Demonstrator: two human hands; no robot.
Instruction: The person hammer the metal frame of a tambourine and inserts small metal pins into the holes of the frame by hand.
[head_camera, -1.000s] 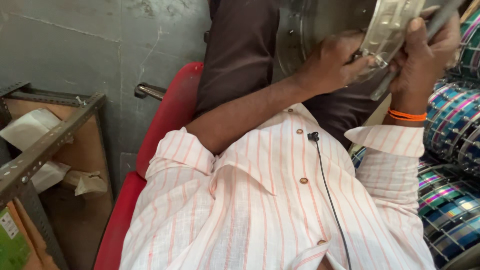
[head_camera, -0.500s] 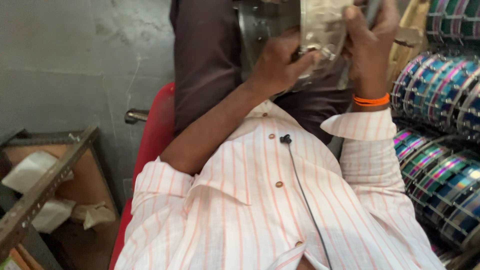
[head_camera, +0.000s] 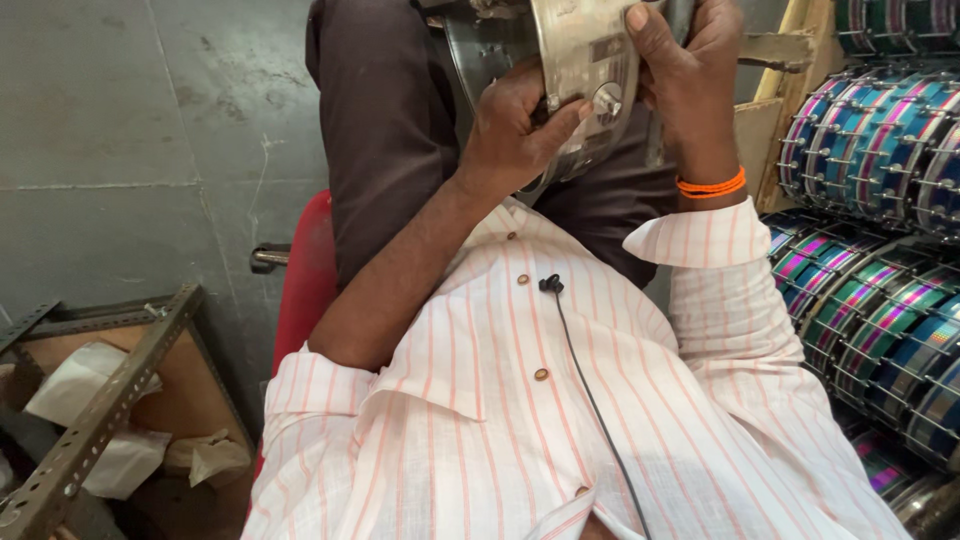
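both hands are up on a round shiny metal drum shell (head_camera: 580, 70) held over the person's lap, at the top of the view. the left hand (head_camera: 515, 135) is curled around its lower rim, thumb pressed by a small lug; the right hand (head_camera: 690, 75) clasps the upper side, fingers wrapped over. to the right, a wooden rack (head_camera: 790, 60) holds rows of iridescent drums (head_camera: 880, 200). lower left, a slotted metal shelf (head_camera: 100, 410) carries crumpled paper (head_camera: 80, 385).

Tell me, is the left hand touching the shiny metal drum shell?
Touching. The head view shows the left hand gripping the metal drum shell, its thumb pressed beside a lug.
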